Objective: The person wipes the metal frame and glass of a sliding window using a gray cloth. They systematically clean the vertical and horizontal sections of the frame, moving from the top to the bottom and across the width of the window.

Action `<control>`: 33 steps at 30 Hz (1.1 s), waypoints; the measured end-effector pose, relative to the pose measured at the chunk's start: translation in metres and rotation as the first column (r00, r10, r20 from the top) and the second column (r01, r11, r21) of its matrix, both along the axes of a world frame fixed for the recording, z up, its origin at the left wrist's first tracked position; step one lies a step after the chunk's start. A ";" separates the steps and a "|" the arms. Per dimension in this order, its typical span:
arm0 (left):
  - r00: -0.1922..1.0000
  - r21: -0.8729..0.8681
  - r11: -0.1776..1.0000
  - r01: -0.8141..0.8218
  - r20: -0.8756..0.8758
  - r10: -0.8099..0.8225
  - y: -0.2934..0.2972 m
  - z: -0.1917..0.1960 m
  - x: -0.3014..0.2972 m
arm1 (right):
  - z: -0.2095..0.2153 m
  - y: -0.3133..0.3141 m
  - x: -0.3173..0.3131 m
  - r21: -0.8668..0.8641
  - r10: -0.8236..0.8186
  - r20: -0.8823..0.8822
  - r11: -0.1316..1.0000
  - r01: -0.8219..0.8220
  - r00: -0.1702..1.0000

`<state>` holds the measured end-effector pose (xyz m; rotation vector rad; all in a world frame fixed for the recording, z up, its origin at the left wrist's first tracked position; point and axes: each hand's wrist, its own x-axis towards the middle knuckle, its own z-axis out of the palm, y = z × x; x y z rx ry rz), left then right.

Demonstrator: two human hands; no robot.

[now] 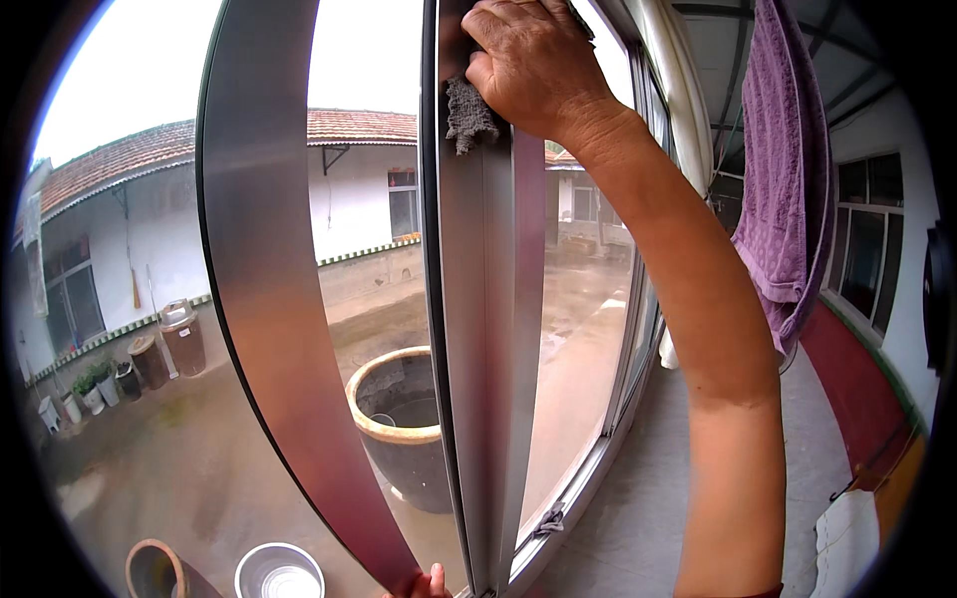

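My right hand point(533, 65) is raised high and presses a dark grey rag point(469, 115) against the upright aluminium window frame point(488, 329); the rag's frayed end hangs below my palm. My forearm runs down from it to the lower edge. Only the fingertips of my left hand point(431, 581) show at the bottom, touching the foot of the second, curved-looking metal frame bar point(264, 279). Whether those fingers grip the bar is hidden by the picture's edge.
Through the glass lies a wet courtyard with a large dark clay vat point(404, 424), a metal basin point(279, 573), bins point(182, 337), potted plants and white tiled-roof buildings. A purple towel point(783, 189) hangs at right over a tiled walkway with a red-based wall.
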<state>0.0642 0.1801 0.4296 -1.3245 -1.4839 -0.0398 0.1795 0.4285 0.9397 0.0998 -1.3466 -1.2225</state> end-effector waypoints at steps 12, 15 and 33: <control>0.991 -0.006 0.996 0.090 -0.095 -0.090 0.004 -0.027 -0.020 | 0.107 -0.003 -0.037 -0.487 -0.334 -0.132 0.842 0.233 0.933; 0.984 -0.047 0.996 0.077 -0.157 -0.084 0.001 -0.029 -0.024 | 0.131 -0.009 -0.048 -0.518 -0.372 -0.236 0.830 0.208 0.898; 0.991 -0.057 0.997 0.044 -0.122 -0.051 0.004 -0.014 -0.015 | 0.023 0.024 -0.044 -0.020 -0.122 -0.230 0.992 0.121 0.966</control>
